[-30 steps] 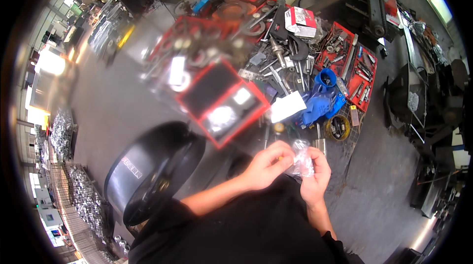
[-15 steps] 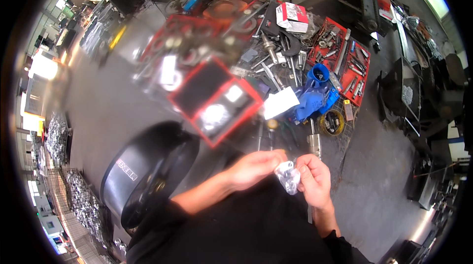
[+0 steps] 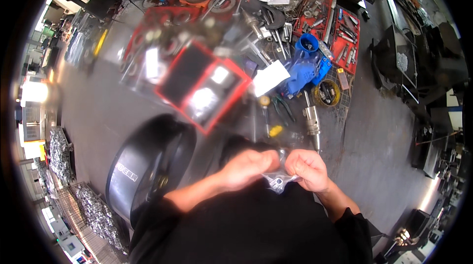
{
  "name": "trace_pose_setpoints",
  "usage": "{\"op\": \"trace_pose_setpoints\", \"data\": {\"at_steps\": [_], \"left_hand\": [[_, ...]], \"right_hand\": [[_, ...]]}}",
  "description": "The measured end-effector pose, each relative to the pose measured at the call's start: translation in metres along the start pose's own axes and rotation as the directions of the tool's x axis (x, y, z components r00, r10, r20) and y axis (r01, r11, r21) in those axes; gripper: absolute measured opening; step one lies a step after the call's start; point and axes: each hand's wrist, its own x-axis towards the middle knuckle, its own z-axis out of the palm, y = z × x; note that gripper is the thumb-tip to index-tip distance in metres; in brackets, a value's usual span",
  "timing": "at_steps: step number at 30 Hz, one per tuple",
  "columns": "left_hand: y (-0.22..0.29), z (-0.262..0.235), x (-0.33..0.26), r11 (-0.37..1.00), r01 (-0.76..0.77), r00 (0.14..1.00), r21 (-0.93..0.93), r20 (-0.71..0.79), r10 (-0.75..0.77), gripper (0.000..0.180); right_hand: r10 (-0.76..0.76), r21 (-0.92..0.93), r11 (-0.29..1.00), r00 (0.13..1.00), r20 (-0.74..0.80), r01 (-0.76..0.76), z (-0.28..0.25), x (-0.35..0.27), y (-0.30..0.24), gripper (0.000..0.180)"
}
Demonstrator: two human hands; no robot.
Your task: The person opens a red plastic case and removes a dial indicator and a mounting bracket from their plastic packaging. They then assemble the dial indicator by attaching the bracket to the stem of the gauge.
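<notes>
Close in front of my body, a small clear plastic bag (image 3: 279, 182) with a shiny metal piece in it is stretched between my two hands. The fingers of my left hand (image 3: 250, 166) are closed on the bag's left side. Opposite it, my right hand (image 3: 309, 169) pinches the bag's right side, with the fingers curled. What the piece inside is, I cannot make out. Just beyond the right hand lies a metal tool holder (image 3: 312, 122), and farther left are a screwdriver (image 3: 266, 114), pliers (image 3: 284, 109) and a small yellow thing (image 3: 275, 130).
A blurred red-edged case (image 3: 236, 91) and white paper (image 3: 270, 78) lie ahead. Near them are a blue cup (image 3: 306, 43), a blue cloth-like item (image 3: 300, 74), a yellow-rimmed container (image 3: 336, 97) of metal parts and red tool trays (image 3: 351, 43). A large black curved shell (image 3: 143, 165) stands left.
The view has shifted, so the bench things sit higher in it. My hands have turned on the bag: it now stretches below and between them, with both hands closer around its top.
</notes>
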Motion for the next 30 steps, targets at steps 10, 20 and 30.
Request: {"op": "trace_pose_setpoints", "data": {"at_steps": [10, 20, 30], "left_hand": [[0.003, 0.004, 0.012, 0.982, 0.021, 0.959, -0.187, -0.273, -0.073, 0.071], [0.03, -0.005, 0.046, 0.825, -0.28, 0.915, 0.49, -0.123, 0.384, 0.045], [0.034, -0.001, 0.078, 0.82, -0.344, 0.817, 0.457, -0.285, 0.501, 0.019]], "right_hand": [[-0.056, 0.402, 0.902, 0.967, -0.247, 0.155, 0.008, 0.002, 0.024, 0.027], [-0.213, 0.49, 0.81, 0.94, -0.268, 0.323, -0.005, 0.027, -0.027, 0.019], [-0.433, -0.44, 0.873, 0.752, -0.497, 0.212, 0.003, 0.054, -0.03, 0.018]]}}
